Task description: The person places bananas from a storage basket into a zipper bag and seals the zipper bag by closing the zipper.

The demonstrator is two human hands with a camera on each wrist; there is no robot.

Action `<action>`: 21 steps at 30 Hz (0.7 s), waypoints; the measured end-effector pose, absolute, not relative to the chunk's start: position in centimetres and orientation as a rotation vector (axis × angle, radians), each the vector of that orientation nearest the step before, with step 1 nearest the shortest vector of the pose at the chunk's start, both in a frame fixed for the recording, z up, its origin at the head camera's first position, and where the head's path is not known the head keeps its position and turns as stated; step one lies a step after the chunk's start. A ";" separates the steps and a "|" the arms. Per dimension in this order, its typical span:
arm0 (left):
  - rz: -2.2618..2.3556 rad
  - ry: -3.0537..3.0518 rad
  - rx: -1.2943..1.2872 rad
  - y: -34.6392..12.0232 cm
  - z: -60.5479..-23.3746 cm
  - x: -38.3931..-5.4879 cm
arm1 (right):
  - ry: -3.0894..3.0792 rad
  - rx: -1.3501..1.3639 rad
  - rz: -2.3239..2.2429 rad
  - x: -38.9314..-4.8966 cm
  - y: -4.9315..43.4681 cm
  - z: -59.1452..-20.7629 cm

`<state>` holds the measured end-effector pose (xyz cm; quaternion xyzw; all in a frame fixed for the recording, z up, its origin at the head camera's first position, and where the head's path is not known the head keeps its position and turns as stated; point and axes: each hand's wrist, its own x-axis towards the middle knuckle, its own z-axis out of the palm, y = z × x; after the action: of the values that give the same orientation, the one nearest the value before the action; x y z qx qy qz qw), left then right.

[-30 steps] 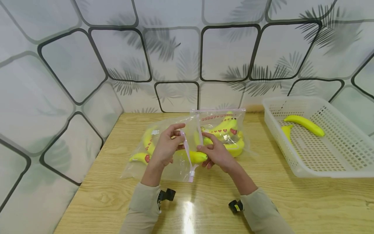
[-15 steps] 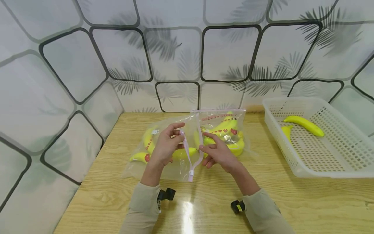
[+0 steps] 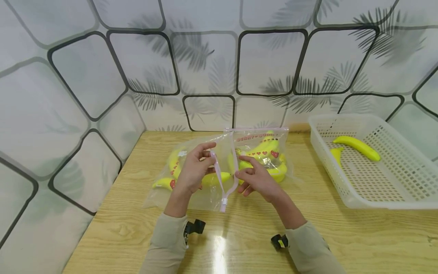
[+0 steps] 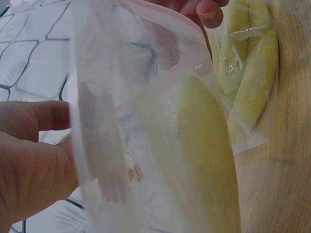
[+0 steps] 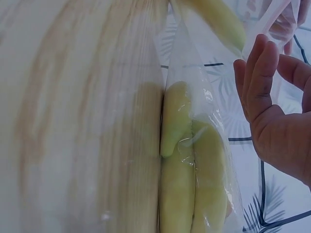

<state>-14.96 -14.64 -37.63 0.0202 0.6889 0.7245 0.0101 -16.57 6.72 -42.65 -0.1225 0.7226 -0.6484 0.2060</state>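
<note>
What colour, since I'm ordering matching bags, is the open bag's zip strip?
The zip strip is pale pink, best seen in the head view.

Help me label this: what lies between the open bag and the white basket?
In the head view, the right hand, a second bag, then wooden tabletop.

The bags [image 3: 205, 201] are clear, shiny plastic, the bananas [image 3: 357, 147] smooth, the basket [image 3: 386, 204] matt plastic, the tabletop [image 3: 246, 236] glossy wood grain.

Indoor table corner; whether home, workshop or studio cannot be established. Evidence: a wood-grain tabletop [image 3: 113, 228], bearing a bright reflection, bounded on two sides by pale walling [image 3: 270, 61] printed with rounded outlines and grey fronds.
</note>
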 end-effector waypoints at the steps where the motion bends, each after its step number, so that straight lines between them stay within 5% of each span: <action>1: 2.262 2.150 0.064 -14.6 -37.5 -14.9 | 2.016 -0.345 -1.806 -16.5 6.7 -42.7; 12: 2.186 2.234 0.050 -16.0 -36.1 -14.2 | 2.111 -0.386 -1.842 -16.4 5.2 -41.6; 21: 1.646 2.749 0.084 -19.2 -27.0 -16.0 | 2.121 -0.427 -1.913 -18.5 2.3 -33.7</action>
<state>-15.95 -19.18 -27.01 0.0263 0.8573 0.5132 -0.0316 -18.55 2.28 -33.68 -0.1467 0.7285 -0.6570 0.1267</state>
